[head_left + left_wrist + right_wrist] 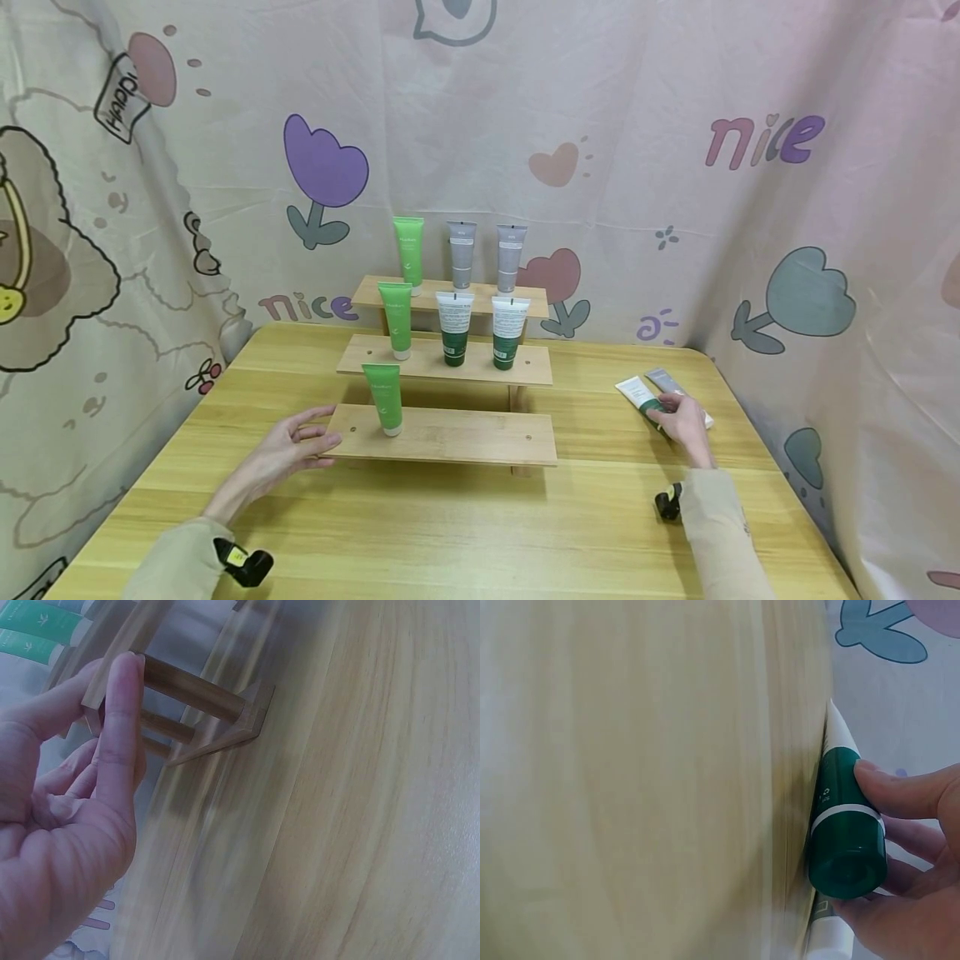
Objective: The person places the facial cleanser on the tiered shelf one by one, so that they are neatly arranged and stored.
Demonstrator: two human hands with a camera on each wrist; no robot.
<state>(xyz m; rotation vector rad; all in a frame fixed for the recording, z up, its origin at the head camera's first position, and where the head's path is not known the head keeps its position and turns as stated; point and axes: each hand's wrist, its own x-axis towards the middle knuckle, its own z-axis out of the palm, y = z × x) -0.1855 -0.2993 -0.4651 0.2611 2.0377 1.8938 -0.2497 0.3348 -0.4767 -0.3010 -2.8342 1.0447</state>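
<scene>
My left hand (281, 450) pinches the left end of the lowest board of a three-tier wooden display stand (465, 435), thumb over the board and fingers beneath it. On the right of the table, my right hand (684, 425) grips a white and dark green tube (846, 825) lying on its side, thumb on one side and fingers on the other. Right beside that tube lies a grey tube (663, 380) with a white cap, partly hidden by the hand. A light green tube (386, 400) stands cap-down on the lowest board, towards its left end.
The middle board bears a light green tube (397, 321) and two white and green tubes (453, 329). Another light green tube (409, 250) and two grey tubes (462, 254) stand on the top board. A printed curtain (630, 100) hangs behind the wooden table (450, 533).
</scene>
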